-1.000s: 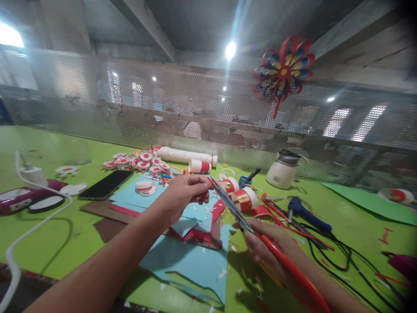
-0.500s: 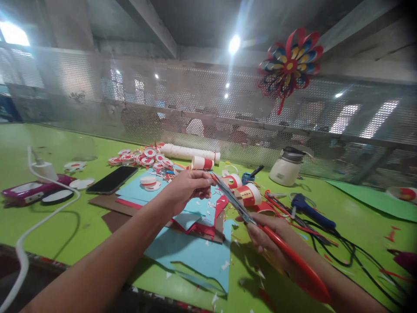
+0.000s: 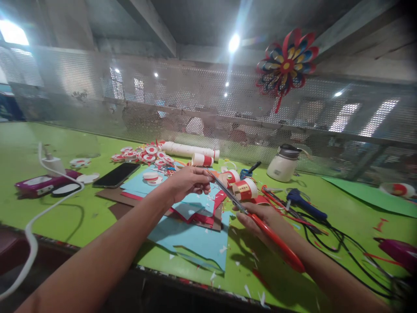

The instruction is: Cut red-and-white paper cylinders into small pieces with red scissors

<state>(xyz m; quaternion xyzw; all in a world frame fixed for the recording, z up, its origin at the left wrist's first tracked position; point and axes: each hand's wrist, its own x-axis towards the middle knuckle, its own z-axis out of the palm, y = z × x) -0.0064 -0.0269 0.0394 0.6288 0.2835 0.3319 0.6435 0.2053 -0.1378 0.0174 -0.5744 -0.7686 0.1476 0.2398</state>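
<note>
My right hand (image 3: 257, 217) grips a pair of scissors (image 3: 276, 241) by its orange-red handles. The blades point up and to the left, and their tips reach the fingertips of my left hand (image 3: 193, 180). That hand is closed in a pinch above the paper stack; whatever is between its fingers is too small to make out. Below lie light blue paper sheets (image 3: 192, 237), with red and brown sheets among them. Red-and-white paper cups (image 3: 245, 189) lie on their sides just beyond the scissors.
Round red-and-white paper pieces (image 3: 151, 150) are heaped behind the stack. A black phone (image 3: 116, 174) and a purple power strip (image 3: 42, 184) lie left. To the right are a blue glue gun (image 3: 306, 204), black cables (image 3: 339, 237) and a white jug (image 3: 282, 165). Scraps litter the table (image 3: 241, 271).
The lower scissor handle has swung up toward my right hand. My left hand keeps its pinch by the blade tips. The whole view has shifted slightly.
</note>
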